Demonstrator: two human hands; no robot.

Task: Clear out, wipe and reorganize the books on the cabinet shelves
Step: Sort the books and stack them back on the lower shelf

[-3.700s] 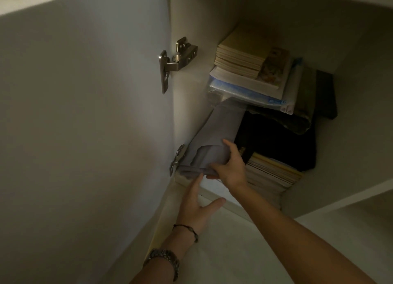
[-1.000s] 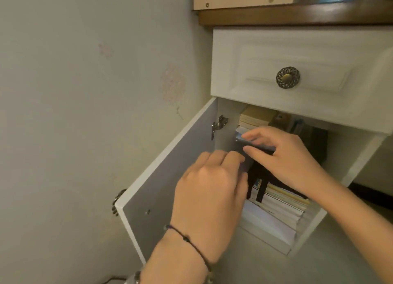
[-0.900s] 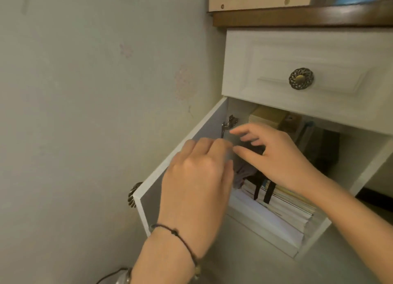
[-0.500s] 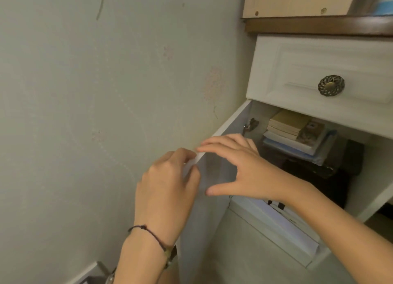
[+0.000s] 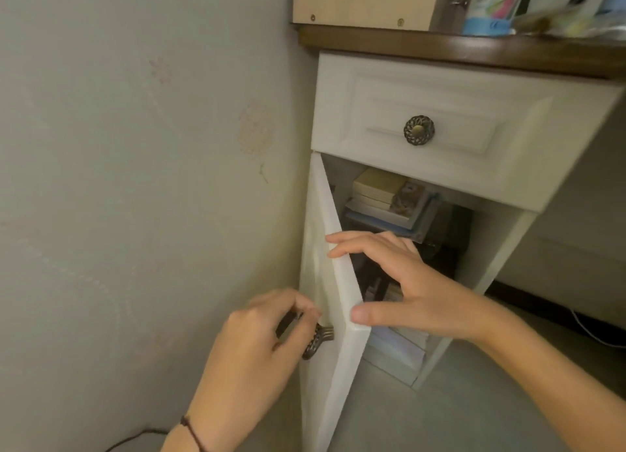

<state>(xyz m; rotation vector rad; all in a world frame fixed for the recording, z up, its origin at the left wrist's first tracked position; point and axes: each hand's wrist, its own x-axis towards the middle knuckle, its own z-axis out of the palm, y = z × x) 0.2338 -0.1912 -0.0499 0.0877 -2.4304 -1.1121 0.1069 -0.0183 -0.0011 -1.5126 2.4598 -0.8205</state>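
Since half a second ago the left hand [image 5: 261, 343] has dropped from the door's top edge to its knob [image 5: 316, 340], fingers curled round it. Right hand [image 5: 403, 285] stays on the door [image 5: 333, 302] edge, fingers straight, thumb pressing lower down, gripping nothing. Books [image 5: 386, 197] lie stacked on the upper shelf inside the white cabinet [image 5: 501, 248]; more sit below, partly hidden. Above is a drawer [image 5: 474, 126] under a brown top [image 5: 440, 46]. Pale wall [image 5: 135, 180] left, grey floor [image 5: 457, 400] below.
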